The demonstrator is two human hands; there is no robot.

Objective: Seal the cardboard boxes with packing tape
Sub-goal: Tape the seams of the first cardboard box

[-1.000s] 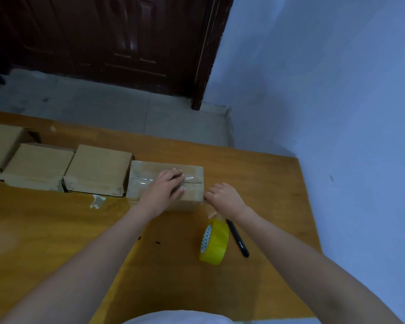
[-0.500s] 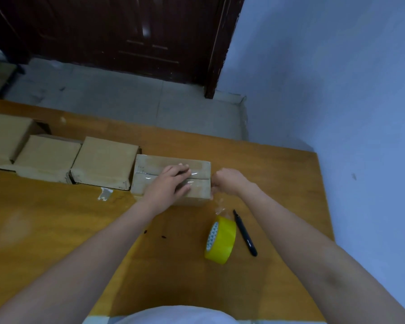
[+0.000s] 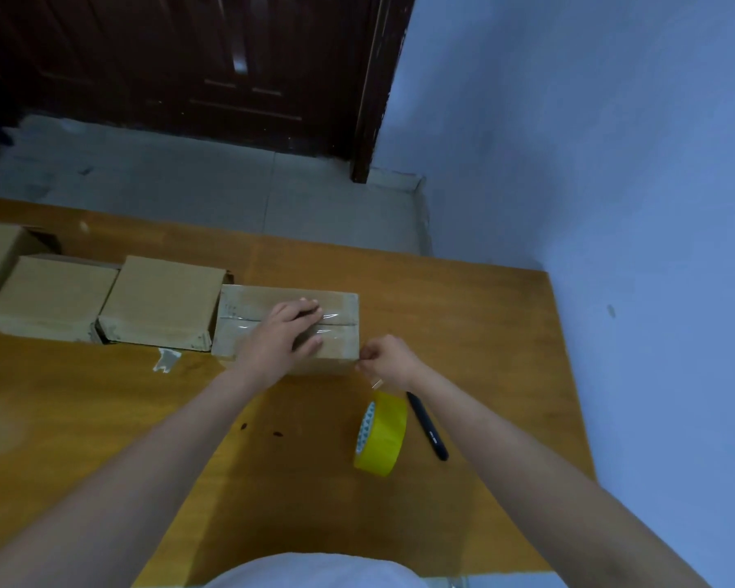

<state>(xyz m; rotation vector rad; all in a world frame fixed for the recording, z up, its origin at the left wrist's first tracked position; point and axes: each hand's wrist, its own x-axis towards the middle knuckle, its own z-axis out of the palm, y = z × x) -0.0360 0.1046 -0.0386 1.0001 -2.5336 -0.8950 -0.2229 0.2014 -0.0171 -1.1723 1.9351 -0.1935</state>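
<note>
One brown cardboard box [image 3: 289,299], clear tape [image 3: 336,328] glossy over seam, left hand [image 3: 281,337] flat on it, right hand [image 3: 387,360] fingers pinching tape end.

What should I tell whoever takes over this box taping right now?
Left hand: flat on the taped box, pressing clear tape over its top seam.
Right hand: pinching the tape end at the box's right near corner.
Yellow tape roll stands on the table beside a black pen.
Done: seam covered.
Left: smooth the tape end down; other boxes to the left, seams not visible.
</note>
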